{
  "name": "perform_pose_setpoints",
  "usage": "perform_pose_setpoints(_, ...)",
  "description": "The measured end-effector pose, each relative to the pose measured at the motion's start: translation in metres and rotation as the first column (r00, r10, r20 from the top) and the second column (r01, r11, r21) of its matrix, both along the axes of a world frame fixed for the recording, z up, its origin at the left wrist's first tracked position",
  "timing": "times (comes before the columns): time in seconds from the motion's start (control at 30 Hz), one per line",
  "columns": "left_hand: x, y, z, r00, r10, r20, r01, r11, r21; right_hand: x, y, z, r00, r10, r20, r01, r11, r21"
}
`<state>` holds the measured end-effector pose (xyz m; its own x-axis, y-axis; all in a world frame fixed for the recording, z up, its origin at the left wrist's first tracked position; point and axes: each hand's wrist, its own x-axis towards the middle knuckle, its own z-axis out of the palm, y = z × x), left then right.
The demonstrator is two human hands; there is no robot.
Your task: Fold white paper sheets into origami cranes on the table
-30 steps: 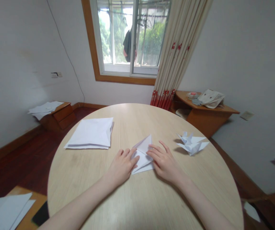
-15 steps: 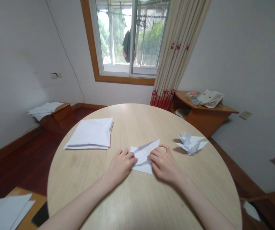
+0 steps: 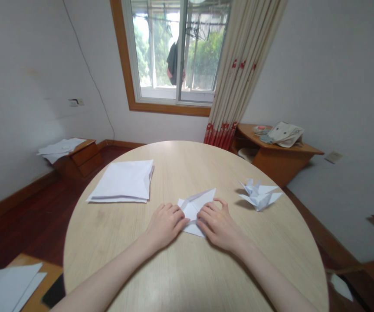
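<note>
A partly folded sheet of white paper (image 3: 191, 210) lies near the middle of the round table (image 3: 180, 273), with one flap raised along its far side and a corner pointing up to the right. My left hand (image 3: 165, 223) is closed on its left edge, thumb toward the crease. On the right part of the paper, my right hand (image 3: 216, 223) presses with its fingers bent and the index finger arched. The fingertips of both hands are partly hidden by the folds. To the right stand folded paper cranes (image 3: 259, 197), close together.
A stack of white paper (image 3: 123, 180) lies on the table's left side. Behind at the right is a wooden desk (image 3: 281, 162) with a cloth bag (image 3: 284, 133). Loose sheets rest on a low cabinet (image 3: 84, 158) at left and on a wooden surface (image 3: 52, 277) at lower left.
Both hands have shifted slightly on the paper; the right hand has moved a little to the left and the left thumb reaches further inward. The near fold sits lower.
</note>
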<state>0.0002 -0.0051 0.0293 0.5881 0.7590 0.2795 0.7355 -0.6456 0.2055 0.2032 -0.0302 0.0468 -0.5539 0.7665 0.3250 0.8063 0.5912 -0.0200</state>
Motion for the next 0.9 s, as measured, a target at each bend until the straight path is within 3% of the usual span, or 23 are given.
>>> perform_pose_setpoints(0.2, -0.001, 0.001, -0.002, 1.0, -0.015, 0.004, 0.015, 1.0, -0.003, -0.003, 0.003, -0.01, 0.999, -0.028, 0.014, 0.027, 0.998, 0.065)
perform_pose_setpoints(0.6, 0.004, -0.003, -0.006, 0.998, -0.009, 0.055, 0.01, 1.0, -0.015, -0.008, 0.001, -0.015, 0.997, -0.07, 0.013, 0.07, 0.997, 0.013)
perform_pose_setpoints(0.9, 0.007, -0.003, -0.008, 0.999, 0.029, 0.045, -0.028, 0.999, -0.028, -0.013, 0.003, -0.025, 0.993, -0.11, 0.038, 0.107, 0.99, 0.091)
